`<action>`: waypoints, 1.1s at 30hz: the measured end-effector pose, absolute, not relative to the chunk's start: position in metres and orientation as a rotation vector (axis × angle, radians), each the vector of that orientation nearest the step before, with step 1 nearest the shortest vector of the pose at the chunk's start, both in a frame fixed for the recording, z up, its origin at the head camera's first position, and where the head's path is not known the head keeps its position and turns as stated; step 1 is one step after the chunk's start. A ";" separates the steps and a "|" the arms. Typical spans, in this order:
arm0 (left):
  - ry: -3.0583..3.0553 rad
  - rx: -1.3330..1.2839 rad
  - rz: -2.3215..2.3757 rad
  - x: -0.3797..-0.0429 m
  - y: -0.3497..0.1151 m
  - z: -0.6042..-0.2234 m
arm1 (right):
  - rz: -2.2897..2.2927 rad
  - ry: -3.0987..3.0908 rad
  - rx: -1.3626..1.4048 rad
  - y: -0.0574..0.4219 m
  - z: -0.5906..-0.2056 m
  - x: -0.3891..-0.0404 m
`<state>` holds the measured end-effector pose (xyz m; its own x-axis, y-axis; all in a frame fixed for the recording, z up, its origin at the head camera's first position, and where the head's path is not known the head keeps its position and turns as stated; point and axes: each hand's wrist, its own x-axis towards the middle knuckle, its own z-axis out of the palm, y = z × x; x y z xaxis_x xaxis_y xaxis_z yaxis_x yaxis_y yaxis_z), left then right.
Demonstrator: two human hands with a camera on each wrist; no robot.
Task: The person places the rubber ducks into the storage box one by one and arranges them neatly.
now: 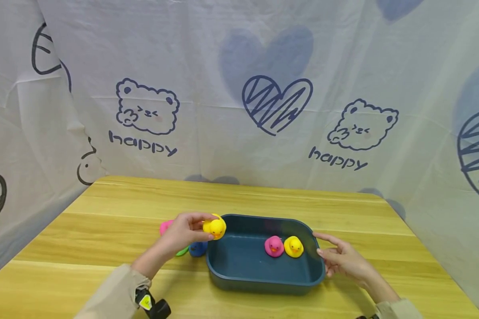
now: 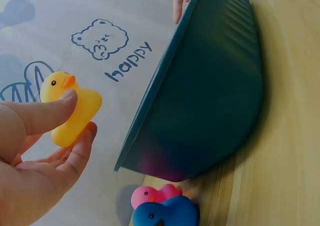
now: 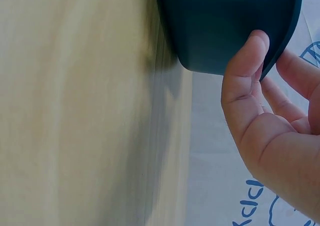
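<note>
My left hand [image 1: 185,232] pinches a yellow rubber duck [image 1: 215,227] between thumb and fingertips, level with the left rim of a dark teal plastic bin [image 1: 263,285]. In the left wrist view the held duck [image 2: 77,108] hangs apart from the bin [image 2: 205,80]. At the bin's right end my right hand [image 1: 345,261] holds the rim, one fingertip on the outer wall and another finger over the edge. Inside the bin, toward the right, a pink duck [image 1: 274,246] and another yellow duck [image 1: 293,247] sit side by side.
Left of the bin, partly behind my left hand, are a blue duck [image 1: 198,249], a pink duck [image 2: 150,193] and something green [image 1: 182,251]. The wooden table [image 1: 115,199] meets a printed white curtain [image 1: 207,146] at the back and sides.
</note>
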<state>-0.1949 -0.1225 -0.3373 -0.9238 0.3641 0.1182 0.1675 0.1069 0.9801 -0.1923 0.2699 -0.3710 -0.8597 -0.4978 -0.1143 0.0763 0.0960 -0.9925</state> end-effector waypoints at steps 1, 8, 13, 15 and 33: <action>2.214 0.528 1.940 -0.196 -0.120 -0.337 | -1.815 1.956 -0.414 0.270 -0.371 -0.192; 2.251 0.495 1.936 -0.202 -0.108 -0.336 | -1.812 1.964 -0.411 0.268 -0.370 -0.193; 2.277 0.472 1.914 -0.206 -0.098 -0.332 | -1.812 1.967 -0.408 0.268 -0.371 -0.193; 2.290 0.472 1.904 -0.207 -0.094 -0.330 | -1.814 1.963 -0.408 0.268 -0.371 -0.193; 2.231 0.366 1.995 -0.221 -0.049 -0.333 | -1.830 1.931 -0.408 0.270 -0.372 -0.192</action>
